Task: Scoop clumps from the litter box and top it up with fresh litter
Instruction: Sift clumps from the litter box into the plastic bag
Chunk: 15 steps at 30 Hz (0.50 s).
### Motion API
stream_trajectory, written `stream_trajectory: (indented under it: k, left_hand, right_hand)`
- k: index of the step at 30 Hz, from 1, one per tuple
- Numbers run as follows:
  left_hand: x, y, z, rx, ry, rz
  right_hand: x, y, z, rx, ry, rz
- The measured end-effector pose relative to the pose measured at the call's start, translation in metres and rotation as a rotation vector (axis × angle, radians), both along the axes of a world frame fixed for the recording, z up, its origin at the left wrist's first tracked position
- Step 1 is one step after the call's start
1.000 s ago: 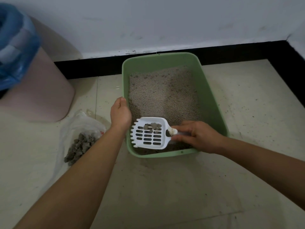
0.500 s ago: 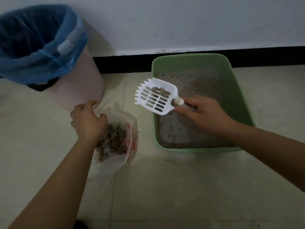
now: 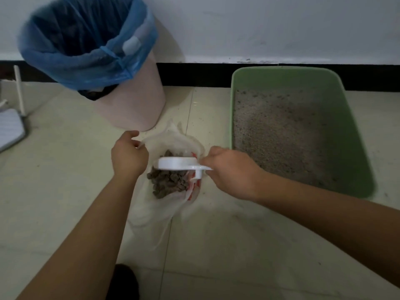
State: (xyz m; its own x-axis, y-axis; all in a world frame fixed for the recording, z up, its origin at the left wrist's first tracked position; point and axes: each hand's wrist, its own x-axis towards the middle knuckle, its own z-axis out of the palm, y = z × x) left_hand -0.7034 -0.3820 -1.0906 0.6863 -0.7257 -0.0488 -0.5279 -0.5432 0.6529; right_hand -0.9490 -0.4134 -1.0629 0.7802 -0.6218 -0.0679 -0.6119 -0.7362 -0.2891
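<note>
Fingers (image 3: 211, 156) of my right hand (image 3: 232, 173) grip the litter scoop (image 3: 176, 163) above the clumps (image 3: 168, 184); my left hand (image 3: 128, 158) pinches the plastic bag (image 3: 151, 210).

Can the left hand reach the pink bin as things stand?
Probably yes: nothing lies between the left hand and the pink bin just beyond it, but it grips the bag edge and would have to let go.

Single view, head-worn, wide-angle. We look forward and steeply down onto the floor (image 3: 238, 245), facing the wall (image 3: 259, 24) ahead. Near range: our left hand (image 3: 129, 156) and right hand (image 3: 231, 172) sit mid-frame, forearms entering from below.
</note>
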Motion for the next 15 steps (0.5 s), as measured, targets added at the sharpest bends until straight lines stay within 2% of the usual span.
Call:
stream_trajectory:
  k: [5,8,10,12,15]
  left_hand:
    - [-0.007,-0.004,0.004,-0.010,0.059,0.005]
    - [-0.028,-0.011,0.010,-0.020,-0.145,-0.101]
    - [-0.051,-0.018,0.015,-0.141,-0.206,-0.167]
    - [-0.079,-0.026,0.016,-0.230,-0.118,-0.243]
    - [-0.122,-0.038,0.010,-0.140,0.037,-0.372]
  right_hand:
    - [-0.033,-0.013,0.025,0.597,-0.388,-0.355]
    - [-0.071,-0.027,0.045,0.591,-0.508,-0.496]
    - [-0.100,-0.038,0.055,0.522,-0.487,-0.570]
    - [-0.129,-0.046,0.066,0.525,-0.399,-0.652]
    - [-0.164,-0.051,0.075,0.676,-0.242,-0.771]
